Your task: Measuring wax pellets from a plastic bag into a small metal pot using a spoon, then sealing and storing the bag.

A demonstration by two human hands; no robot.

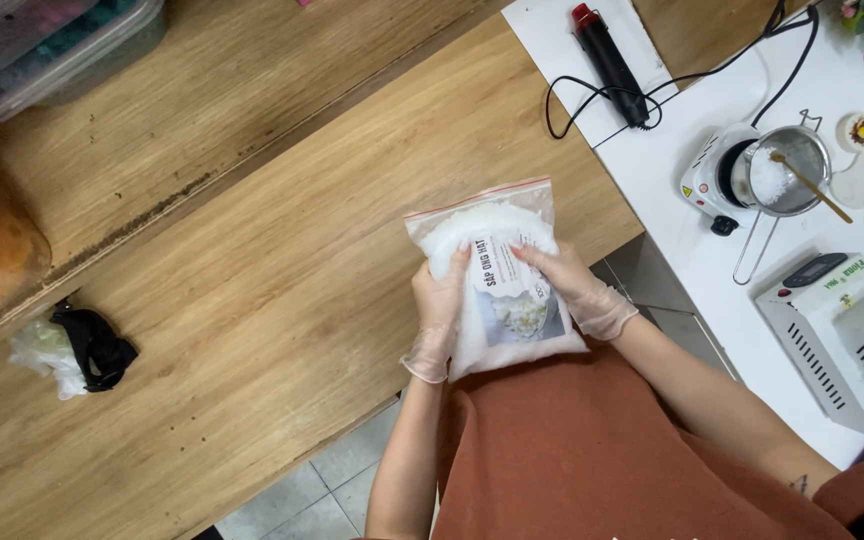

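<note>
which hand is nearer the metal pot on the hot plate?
Right. The right hand grips the bag on the side toward the pot; the left hand holds the bag's far side, farther from it.

Looking almost straight down from head height, one view only, with nothing shared with a second camera. Facing the edge of the wooden table (252,300), which is running slantwise across the picture from lower left to upper right. Sitting close above the bag (492,275), which is landing near the middle, with the left hand (440,300) and right hand (567,280) on it. Taking in the lap below the bag, tiled floor at the lower edge, and the white counter (672,150) right of the bag. Cropping a plastic box (52,45) far up and left of the bag.
</note>
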